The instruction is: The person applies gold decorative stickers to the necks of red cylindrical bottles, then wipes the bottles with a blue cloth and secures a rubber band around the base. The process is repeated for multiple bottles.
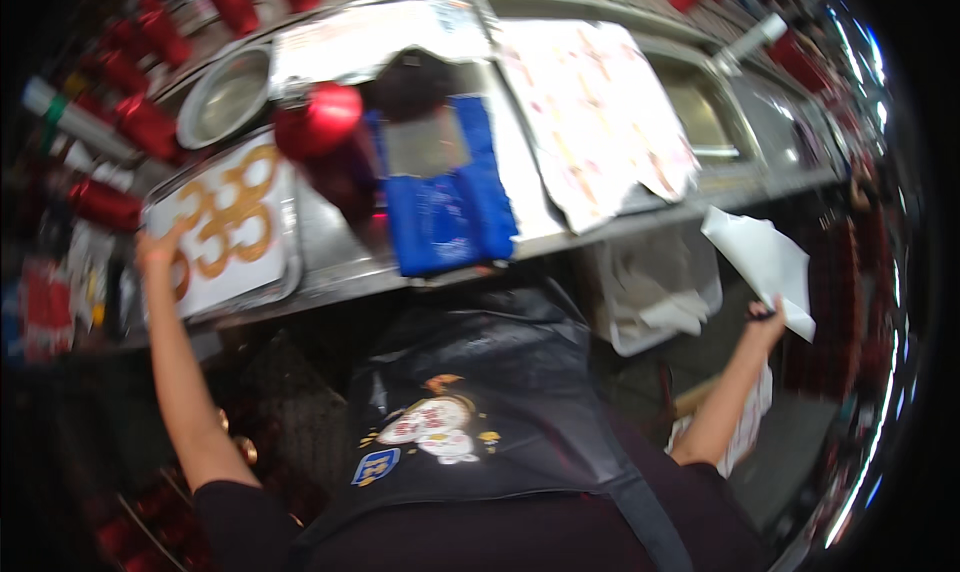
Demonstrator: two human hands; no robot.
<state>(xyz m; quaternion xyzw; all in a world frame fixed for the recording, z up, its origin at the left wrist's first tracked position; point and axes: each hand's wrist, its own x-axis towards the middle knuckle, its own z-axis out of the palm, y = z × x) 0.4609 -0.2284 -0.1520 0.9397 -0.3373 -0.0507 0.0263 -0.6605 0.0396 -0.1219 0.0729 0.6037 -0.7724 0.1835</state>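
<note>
My left hand [158, 249] is at the left edge of a metal tray [293, 247], its thumb side over the rim and its fingers blurred. On the tray's white paper lie several golden-brown, curved pieces of food [236, 222], some ring-like. Out to the right, beyond the counter's front edge, my right hand [766, 320] grips a white sheet of paper [765, 262] by its lower part. The sheet hangs bent, with one corner pointing up and left. A dark band shows on a finger of that hand.
A shiny red container [333, 112] and a blue cloth [440, 227] are mid-counter. Behind the tray stands a metal bowl [225, 102]. Pale patterned sheets [590, 112] cover a surface at right, beside a metal basin [705, 112]. A white bin [650, 292] with crumpled paper stands below.
</note>
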